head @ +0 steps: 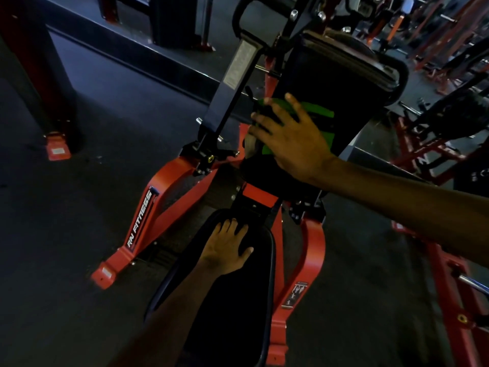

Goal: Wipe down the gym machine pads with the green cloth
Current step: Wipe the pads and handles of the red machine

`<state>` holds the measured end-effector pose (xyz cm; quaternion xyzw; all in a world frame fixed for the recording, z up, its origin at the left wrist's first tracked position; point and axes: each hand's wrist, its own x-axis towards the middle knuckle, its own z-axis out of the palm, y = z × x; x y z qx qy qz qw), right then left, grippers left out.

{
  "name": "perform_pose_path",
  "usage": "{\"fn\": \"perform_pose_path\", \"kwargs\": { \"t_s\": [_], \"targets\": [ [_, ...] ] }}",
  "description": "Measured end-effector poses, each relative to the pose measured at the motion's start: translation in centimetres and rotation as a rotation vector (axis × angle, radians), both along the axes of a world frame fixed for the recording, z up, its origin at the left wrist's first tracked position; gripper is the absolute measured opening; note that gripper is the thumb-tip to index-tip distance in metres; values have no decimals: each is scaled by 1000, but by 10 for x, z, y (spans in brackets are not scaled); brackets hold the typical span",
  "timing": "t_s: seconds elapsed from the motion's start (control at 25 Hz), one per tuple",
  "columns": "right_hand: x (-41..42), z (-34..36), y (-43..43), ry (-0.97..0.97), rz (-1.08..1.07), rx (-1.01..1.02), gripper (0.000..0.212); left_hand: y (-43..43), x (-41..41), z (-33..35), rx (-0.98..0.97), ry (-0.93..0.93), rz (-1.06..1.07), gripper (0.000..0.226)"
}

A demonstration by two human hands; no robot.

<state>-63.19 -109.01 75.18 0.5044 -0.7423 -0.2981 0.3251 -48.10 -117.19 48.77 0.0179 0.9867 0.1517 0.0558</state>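
A black upright chest pad [341, 83] stands on a red-framed gym machine, with a black seat pad [238, 308] below it near me. The green cloth [317, 112] lies flat against the lower part of the chest pad. My right hand [293, 139] presses on the cloth with its fingers spread and straight, covering most of it. My left hand [225, 247] rests flat on the far end of the seat pad, fingers spread, holding nothing.
The machine's red frame [148, 221] splays out over the dark rubber floor on both sides of the seat. A dark lever arm with a handle [232, 72] rises left of the chest pad. More red racks [436, 144] crowd the right side; a dark post [47, 83] stands at far left.
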Motion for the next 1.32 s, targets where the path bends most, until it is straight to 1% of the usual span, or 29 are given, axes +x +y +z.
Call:
{"fn": "perform_pose_path", "kwargs": {
  "t_s": [0.04, 0.16, 0.2, 0.24, 0.36, 0.44, 0.52, 0.56, 0.64, 0.72, 0.8, 0.88, 0.96, 1.04, 1.12, 1.24, 1.32],
  "targets": [
    [5, -8, -7, 9, -7, 2, 71, 0, 0, -1, 2, 0, 0, 74],
    [21, -54, -21, -66, -5, 237, 56, 0, -2, -7, 11, 39, 10, 77],
    [22, -61, -21, -90, -8, 292, 54, 0, -2, -10, 18, 49, 6, 77],
    [21, -58, -21, -105, -7, 306, 56, -1, -1, -12, 25, 38, -1, 78],
    [9, -22, -14, -124, -7, 206, 73, -3, -1, -16, 36, -12, -8, 84],
    [-2, 5, -11, -73, -10, 103, 77, -3, -2, -14, 53, -22, -14, 90],
    [-1, 12, -18, -23, -38, 46, 74, -3, -2, -12, 71, -35, -16, 92],
    [2, 4, -24, -5, -49, 79, 71, -3, -1, -11, 77, -42, -15, 93],
    [12, -23, -37, -21, -51, 214, 65, -3, -2, -10, 87, -42, -14, 94],
    [18, -33, -42, -97, -54, 275, 61, -3, -2, -9, 74, -49, -17, 94],
    [13, -9, -40, -117, -53, 229, 61, -3, -2, -10, 66, -53, -16, 94],
    [0, 25, -36, -43, -61, 126, 65, -5, -2, -10, 72, -48, -26, 94],
    [-9, 43, -35, 16, -110, 58, 65, -4, -3, -10, 68, -49, -24, 94],
    [-4, 29, -38, 27, -105, 67, 66, -2, -3, -10, 68, -47, -19, 94],
    [5, -11, -38, -4, -73, 199, 64, -2, -3, -8, 71, -39, -14, 94],
    [9, -61, -27, -10, 15, 305, 54, -2, -3, -9, 78, -50, -8, 94],
    [7, -72, -23, 8, 46, 334, 49, -2, -4, -9, 92, -45, 1, 93]
  ]
}}
